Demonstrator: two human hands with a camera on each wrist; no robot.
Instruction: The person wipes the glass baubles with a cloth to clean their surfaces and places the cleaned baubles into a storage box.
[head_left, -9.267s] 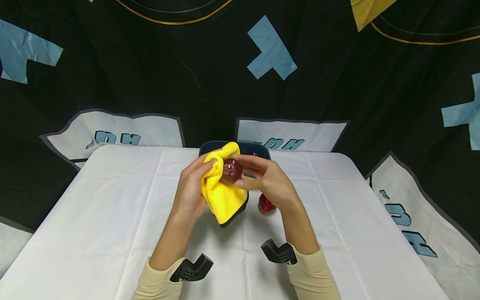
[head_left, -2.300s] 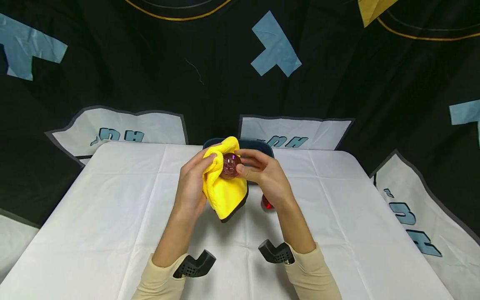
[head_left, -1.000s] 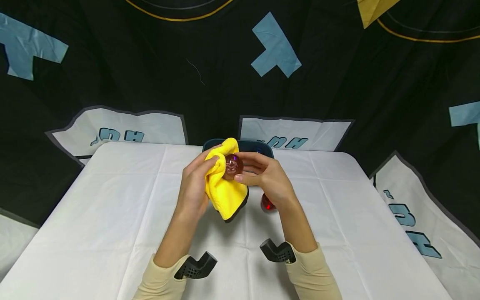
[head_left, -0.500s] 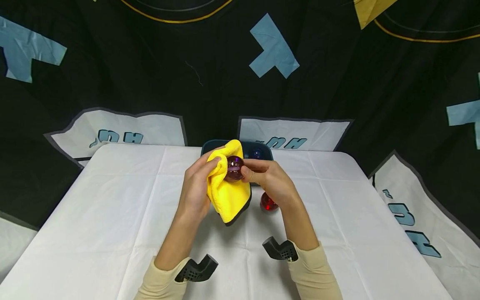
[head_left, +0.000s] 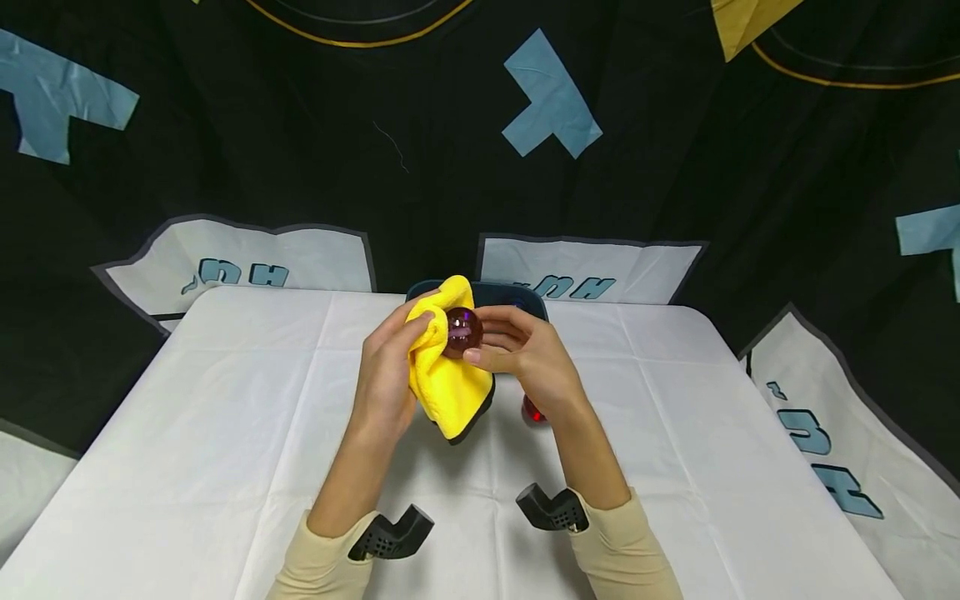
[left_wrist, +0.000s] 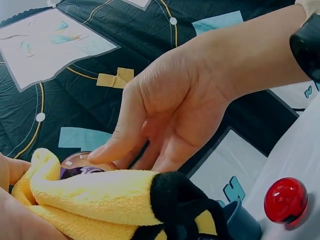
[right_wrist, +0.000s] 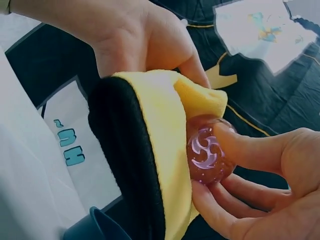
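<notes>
My left hand (head_left: 386,367) grips a yellow cloth (head_left: 453,398) with a black underside, bunched against the left side of a clear purplish ball (head_left: 464,332). From the right, my right hand (head_left: 528,354) pinches that ball between thumb and fingertips. A pale purple swirl emblem shows inside the ball (right_wrist: 206,150) in the right wrist view. Both hands are raised above the table, in front of a dark blue bin (head_left: 528,298). A shiny red ball (left_wrist: 286,200) sits on the table, partly hidden behind my right wrist in the head view.
A white cloth covers the table (head_left: 225,417). Behind it hangs a black backdrop (head_left: 420,183) with light blue and yellow shapes. The bin stands near the table's far edge, its inside mostly hidden by my hands, with a blue glint at its right.
The purplish ball has turned between my fingers, and its emblem now faces differently. Both hands have shifted slightly left with cloth and ball since half a second ago; my right fingers have spread.
</notes>
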